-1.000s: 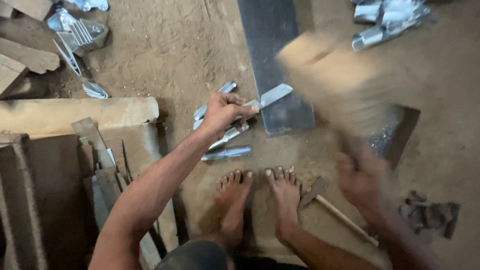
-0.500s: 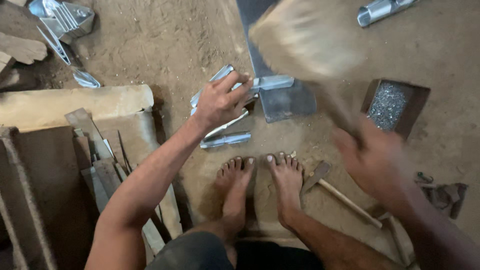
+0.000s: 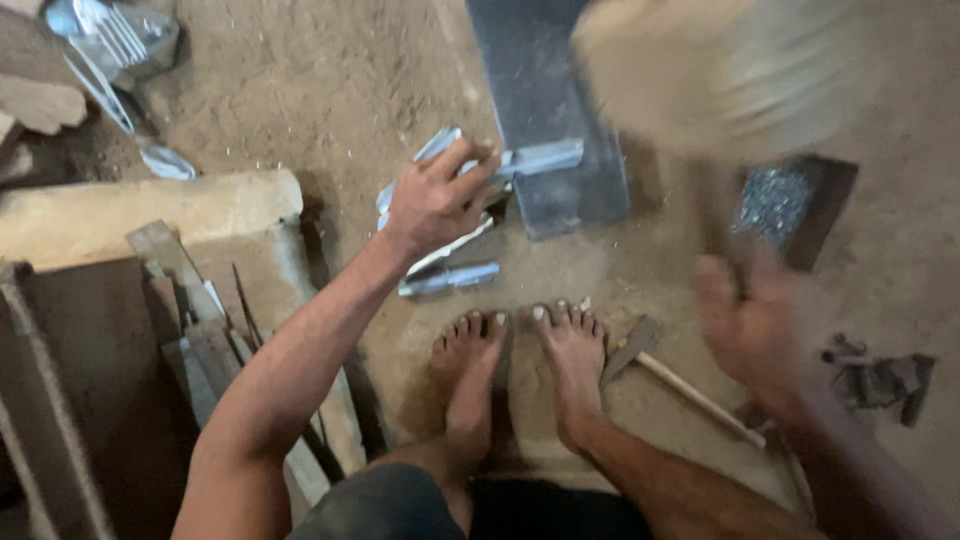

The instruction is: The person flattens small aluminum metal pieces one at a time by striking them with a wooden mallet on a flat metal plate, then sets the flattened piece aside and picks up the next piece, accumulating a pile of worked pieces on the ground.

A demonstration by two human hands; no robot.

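While bare feet (image 3: 520, 360) rested on the dirt floor (image 3: 330, 90) beside a small hammer (image 3: 660, 375), the left hand (image 3: 435, 200) pinched a metal strip (image 3: 535, 158) on the steel plate (image 3: 550, 110). The right hand (image 3: 750, 325), fingers wrapped, gripped a blurred wooden mallet (image 3: 720, 70). Beyond it, a dark box (image 3: 835, 215) held shiny nails (image 3: 772, 205).

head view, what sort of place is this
Probably a small metalworking workshop with a dirt floor: the left hand steadies a metal strip on a steel slab, with a hammer lying nearby.
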